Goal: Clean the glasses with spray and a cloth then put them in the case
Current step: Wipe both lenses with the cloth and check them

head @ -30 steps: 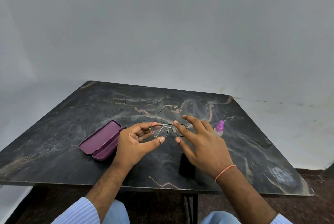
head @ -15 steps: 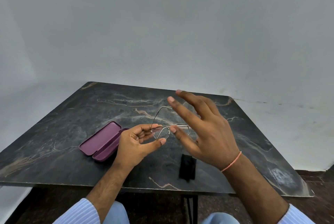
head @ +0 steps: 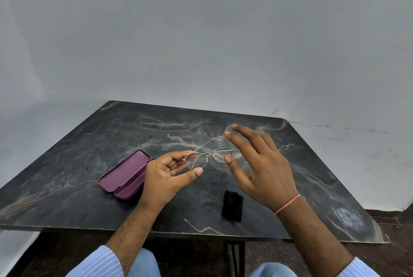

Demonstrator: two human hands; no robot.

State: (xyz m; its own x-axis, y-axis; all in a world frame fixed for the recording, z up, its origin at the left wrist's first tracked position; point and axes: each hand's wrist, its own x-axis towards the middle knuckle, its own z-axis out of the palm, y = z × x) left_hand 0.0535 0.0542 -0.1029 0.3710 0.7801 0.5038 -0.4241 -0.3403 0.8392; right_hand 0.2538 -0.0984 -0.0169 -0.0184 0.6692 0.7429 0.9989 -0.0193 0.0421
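Observation:
Thin metal-framed glasses point(head: 209, 156) hang above the middle of the dark marble table point(head: 67, 160), one temple arm pointing away from me. My left hand point(head: 166, 175) pinches the left lens rim between thumb and fingers. My right hand point(head: 260, 168) is spread open beside the right lens, with its index fingertip at the far temple's end and its thumb tip by the lens rim. A purple case point(head: 124, 175) lies open left of my left hand. A black cloth point(head: 232, 206) lies near the front edge. The spray bottle is hidden behind my right hand.
A plain grey wall rises behind the table's far edge. The table's front edge runs just above my knees, with a black leg point(head: 234, 256) below it. The floor to the right is dark red.
My right hand has let go of the right lens, lifted, and now covers the spray bottle, its index finger reaching the far temple tip. My left hand still holds the glasses.

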